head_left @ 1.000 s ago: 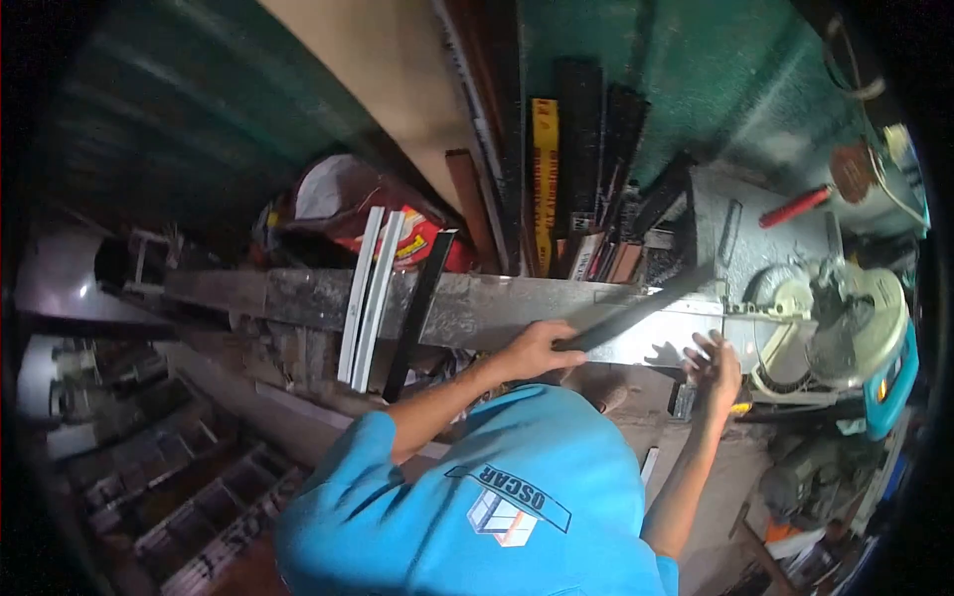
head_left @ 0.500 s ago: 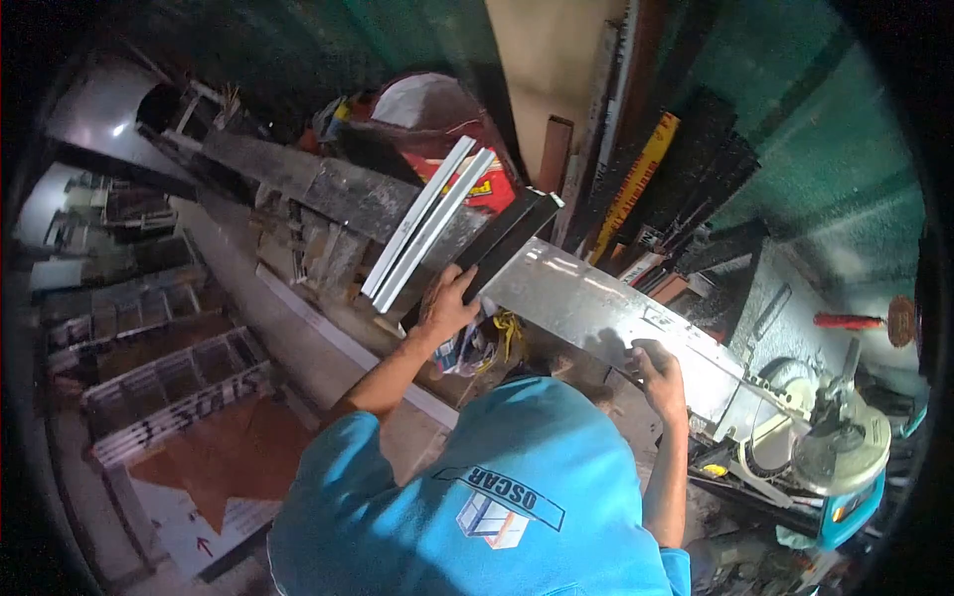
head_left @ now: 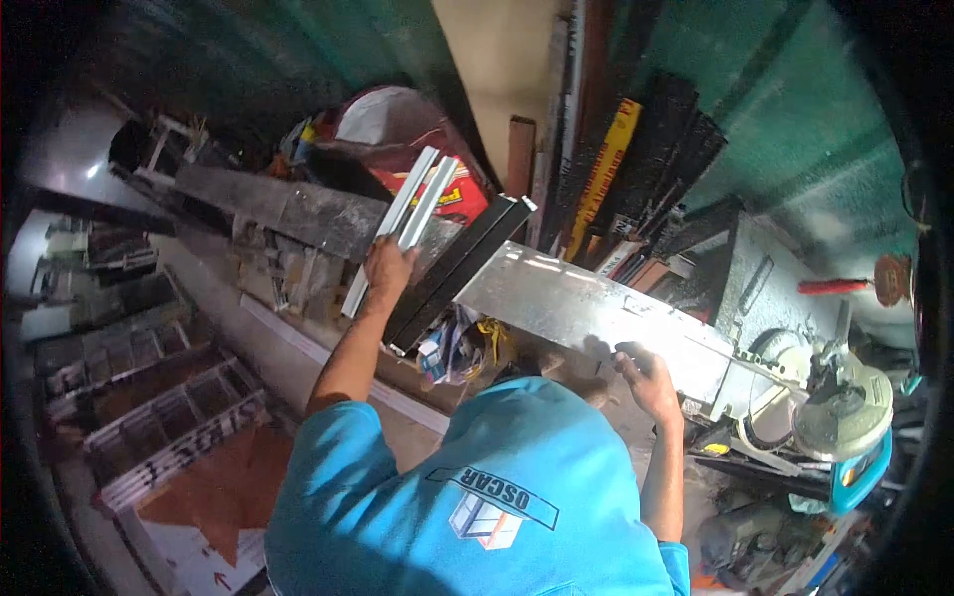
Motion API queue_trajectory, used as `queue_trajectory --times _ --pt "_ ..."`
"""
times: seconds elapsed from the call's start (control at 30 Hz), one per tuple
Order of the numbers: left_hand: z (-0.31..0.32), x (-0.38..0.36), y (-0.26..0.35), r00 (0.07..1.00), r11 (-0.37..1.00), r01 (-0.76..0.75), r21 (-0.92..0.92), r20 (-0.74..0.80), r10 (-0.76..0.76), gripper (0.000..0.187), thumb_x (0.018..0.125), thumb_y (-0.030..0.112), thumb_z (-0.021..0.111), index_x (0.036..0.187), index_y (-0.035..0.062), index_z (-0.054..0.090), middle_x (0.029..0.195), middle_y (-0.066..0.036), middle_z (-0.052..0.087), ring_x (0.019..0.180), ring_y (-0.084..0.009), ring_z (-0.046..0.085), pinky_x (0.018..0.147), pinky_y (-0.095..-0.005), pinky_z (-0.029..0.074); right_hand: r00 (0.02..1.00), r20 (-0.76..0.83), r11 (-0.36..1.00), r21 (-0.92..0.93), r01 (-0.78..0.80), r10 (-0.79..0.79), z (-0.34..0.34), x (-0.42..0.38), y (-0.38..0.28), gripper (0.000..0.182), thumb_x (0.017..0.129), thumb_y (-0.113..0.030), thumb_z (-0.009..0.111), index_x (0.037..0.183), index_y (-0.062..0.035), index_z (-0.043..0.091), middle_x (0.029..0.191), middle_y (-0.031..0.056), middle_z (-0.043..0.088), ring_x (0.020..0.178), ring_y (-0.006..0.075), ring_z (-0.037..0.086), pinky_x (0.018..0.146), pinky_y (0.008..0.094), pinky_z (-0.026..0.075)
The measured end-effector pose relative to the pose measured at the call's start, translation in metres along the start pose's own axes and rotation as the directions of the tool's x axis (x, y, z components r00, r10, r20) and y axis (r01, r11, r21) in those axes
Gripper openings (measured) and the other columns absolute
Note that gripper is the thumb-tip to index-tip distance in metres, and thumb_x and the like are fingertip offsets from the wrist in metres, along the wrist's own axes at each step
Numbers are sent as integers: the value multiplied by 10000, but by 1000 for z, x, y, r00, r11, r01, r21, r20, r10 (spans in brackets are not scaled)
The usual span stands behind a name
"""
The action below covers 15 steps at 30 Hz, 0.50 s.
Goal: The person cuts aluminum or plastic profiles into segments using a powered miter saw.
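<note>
My left hand [head_left: 391, 265] is closed over the pair of white metal profiles [head_left: 429, 199], which lie side by side across the bench. Just right of it, dark metal profiles [head_left: 459, 268] lie slanted, touching each other. My right hand [head_left: 648, 377] is at the front edge of the shiny metal work surface [head_left: 556, 298], fingers curled with thumb and forefinger near each other. Whatever may be between those fingertips is too small to make out. A blue shirt [head_left: 517, 467] fills the bottom middle.
A miter saw [head_left: 845, 407] stands at the right end of the bench. Several dark lengths and a yellow-labelled bar [head_left: 601, 179] lean on the green wall. Behind the white profiles is a red bag [head_left: 467, 194]. Framed panels [head_left: 179, 397] lie on the lower left.
My left hand has moved left from the dark profiles onto the white ones. My right hand stays by the work surface's front edge. The view has shifted slightly.
</note>
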<state>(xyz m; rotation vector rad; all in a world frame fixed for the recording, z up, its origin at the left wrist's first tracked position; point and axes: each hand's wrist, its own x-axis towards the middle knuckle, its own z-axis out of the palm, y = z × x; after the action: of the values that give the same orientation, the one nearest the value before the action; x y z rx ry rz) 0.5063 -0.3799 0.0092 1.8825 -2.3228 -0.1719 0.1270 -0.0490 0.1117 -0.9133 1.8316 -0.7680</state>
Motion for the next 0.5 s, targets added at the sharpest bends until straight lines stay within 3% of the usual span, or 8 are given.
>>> queue_trajectory --times 0.17,0.2,0.27,0.3,0.33,0.4,0.47,0.5 --pt "1 5 2 999 981 -6 -192 50 16 431 915 290 722 1198 -20 623 1145 -279 649 1110 -456 624 952 -520 499 994 -107 998 -59 -24 18 -4 -16 9 333 1007 -266 629 1174 18 681 1074 222 730 1025 318 702 922 400 519" --pt "5 7 -6 992 954 -118 -277 -1 123 473 963 313 670 1271 -37 593 1174 -296 642 1121 -483 616 968 -516 493 995 -96 999 -50 -14 9 -4 -19 9 325 1010 -259 630 1192 6 678 1090 205 723 1009 308 696 900 404 523" --pt "-11 15 4 963 894 -250 -372 2 270 445 1038 219 570 1439 31 526 1145 -209 675 977 -342 662 895 -414 524 996 -93 994 -109 -10 0 -4 -26 25 344 1012 -289 627 1215 -15 675 1124 194 716 1031 316 681 887 417 527" --pt "-34 14 31 953 848 -73 -525 214 215 456 1045 209 561 1469 49 506 1121 -158 680 901 -262 651 818 -363 535 996 -82 996 -76 -48 41 -13 -37 2 372 1009 -329 621 1208 -20 674 1110 206 716 1025 335 685 891 425 525" --pt "-69 10 66 879 789 138 -599 441 181 470 1052 200 551 1498 67 486 1097 -107 684 825 -183 640 742 -312 546 998 -63 995 -98 11 -17 -7 -32 30 378 1009 -353 612 1164 -13 674 1064 226 710 1002 364 684 880 441 522" --pt "-103 -14 138 769 733 -57 -678 438 465 575 1024 169 585 1568 120 408 981 -3 602 681 -61 530 574 -213 471 986 -142 990 -120 75 -92 -1 -35 40 409 996 -369 597 1118 17 656 1010 256 705 979 433 676 876 509 519" --pt "-89 -35 184 655 637 -224 -738 370 659 610 992 128 636 1559 104 411 1035 -9 599 728 -83 584 581 -218 486 977 -195 992 -107 69 -89 -1 -47 29 383 984 -333 606 1120 22 649 1005 278 691 984 444 668 878 515 516" --pt "-76 -48 209 570 536 -50 -843 417 709 601 943 113 688 1504 67 479 1141 -67 608 887 -156 643 731 -275 538 979 -188 992 -110 63 -83 -2 -50 29 373 981 -324 608 1122 19 649 1010 281 689 988 450 663 878 515 515"
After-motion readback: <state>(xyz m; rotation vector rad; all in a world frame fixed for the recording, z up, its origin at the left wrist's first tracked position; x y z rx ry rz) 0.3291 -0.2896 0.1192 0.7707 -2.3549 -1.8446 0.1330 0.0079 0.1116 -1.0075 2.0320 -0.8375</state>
